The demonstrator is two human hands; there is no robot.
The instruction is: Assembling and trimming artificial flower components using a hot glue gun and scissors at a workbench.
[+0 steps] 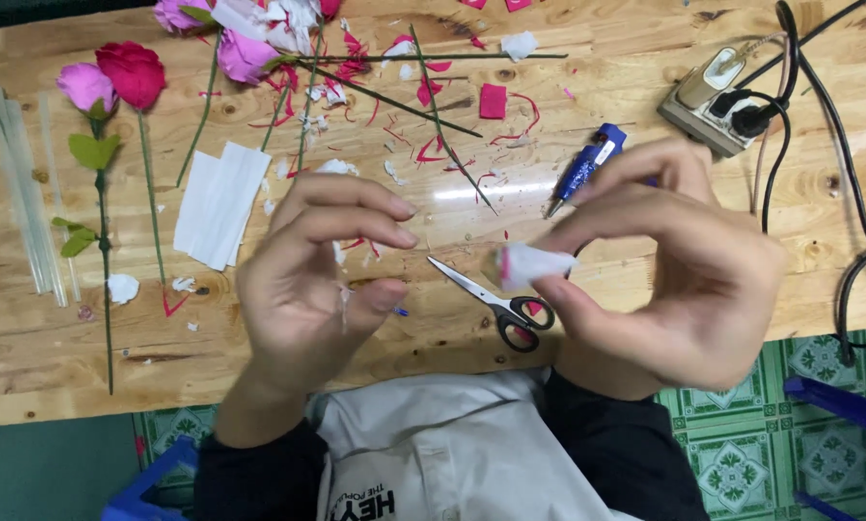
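My right hand (684, 270) pinches a small rolled piece of white paper with a pink core (527, 262) between thumb and fingertips. My left hand (322, 275) hovers a short way to the left of it, fingers curled and apart, holding nothing I can see. Black-handled scissors (495, 301) lie on the wooden table (645, 125) just below the paper piece. A blue glue gun (585, 166) lies behind my right fingers.
Paper roses, one pink (85, 87) and one red (132, 72), lie at the left with green stems. White paper strips (222, 203), clear glue sticks (23, 183), red scraps and bare wire stems (442, 106) litter the table. A power strip (717, 101) with black cables sits at the right.
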